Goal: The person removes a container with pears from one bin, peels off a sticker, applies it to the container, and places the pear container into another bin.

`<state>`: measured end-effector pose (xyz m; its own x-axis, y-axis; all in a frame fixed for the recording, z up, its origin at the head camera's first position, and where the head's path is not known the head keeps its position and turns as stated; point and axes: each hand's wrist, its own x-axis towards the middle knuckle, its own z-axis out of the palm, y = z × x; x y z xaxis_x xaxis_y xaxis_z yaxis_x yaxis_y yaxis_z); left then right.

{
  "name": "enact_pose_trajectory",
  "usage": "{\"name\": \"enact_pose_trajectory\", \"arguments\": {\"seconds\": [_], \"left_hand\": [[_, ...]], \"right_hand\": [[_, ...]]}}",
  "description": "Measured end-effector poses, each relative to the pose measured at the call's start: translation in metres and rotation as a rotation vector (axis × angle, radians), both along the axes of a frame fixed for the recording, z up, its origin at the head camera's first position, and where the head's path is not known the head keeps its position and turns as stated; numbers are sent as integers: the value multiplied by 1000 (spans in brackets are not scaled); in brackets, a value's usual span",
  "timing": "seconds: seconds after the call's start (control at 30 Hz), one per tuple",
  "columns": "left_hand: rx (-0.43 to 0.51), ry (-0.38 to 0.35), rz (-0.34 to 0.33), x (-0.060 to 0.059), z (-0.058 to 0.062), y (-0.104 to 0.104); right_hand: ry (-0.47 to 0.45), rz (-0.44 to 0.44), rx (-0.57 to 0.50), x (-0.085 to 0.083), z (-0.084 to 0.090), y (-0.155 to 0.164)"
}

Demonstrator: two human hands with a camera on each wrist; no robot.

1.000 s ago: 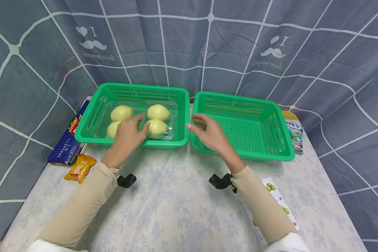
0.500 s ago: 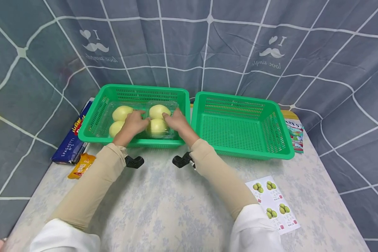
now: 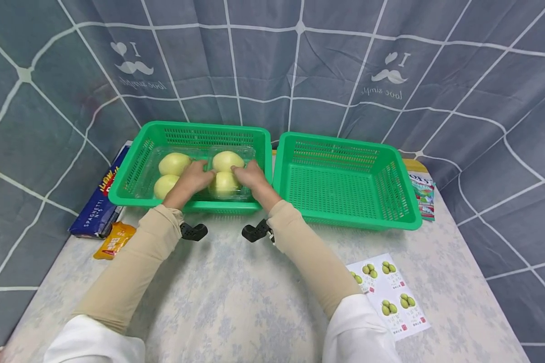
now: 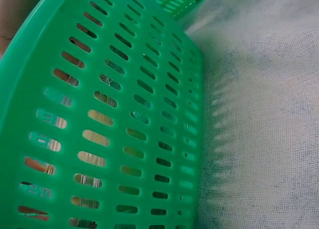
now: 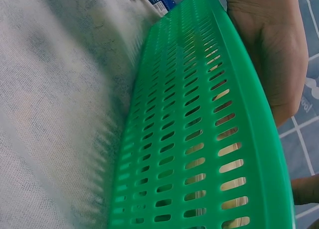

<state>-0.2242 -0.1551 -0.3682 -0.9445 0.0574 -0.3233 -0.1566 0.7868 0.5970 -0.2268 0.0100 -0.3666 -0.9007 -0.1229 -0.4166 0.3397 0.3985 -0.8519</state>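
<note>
A green slotted basket (image 3: 218, 205) on the left holds a clear plastic fruit box (image 3: 200, 151) with several yellow fruits (image 3: 174, 164) inside. Both hands reach over the basket's near rim. My left hand (image 3: 192, 177) and right hand (image 3: 251, 176) lie on the box on either side of the near right fruit (image 3: 224, 183), fingers bent over it. The right wrist view shows the right hand (image 5: 269, 55) just beyond the basket wall (image 5: 189, 139). The left wrist view shows mostly the basket wall (image 4: 99, 114) and the tablecloth (image 4: 259, 114).
A second green basket (image 3: 345, 222) stands empty just to the right, touching the first. A blue spaghetti box (image 3: 97, 199) and an orange packet (image 3: 113, 241) lie at the left. A fruit sticker sheet (image 3: 388, 297) lies front right, a snack packet (image 3: 424, 194) far right. A grey curtain hangs behind.
One second ago the right hand hovered at the right basket's rim; it has moved left into the left basket onto the fruit box. The left hand has stayed on the box.
</note>
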Motion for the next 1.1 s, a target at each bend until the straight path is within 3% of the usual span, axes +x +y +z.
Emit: {"name": "enact_pose_trajectory", "arguments": {"seconds": [0.57,1.1], "left_hand": [[41,28,51,3,-1,0],[53,54,49,6,-2,0]], "right_hand": [[10,-10,1,3,1,0],[26,-25,-66,8,4,3]]}}
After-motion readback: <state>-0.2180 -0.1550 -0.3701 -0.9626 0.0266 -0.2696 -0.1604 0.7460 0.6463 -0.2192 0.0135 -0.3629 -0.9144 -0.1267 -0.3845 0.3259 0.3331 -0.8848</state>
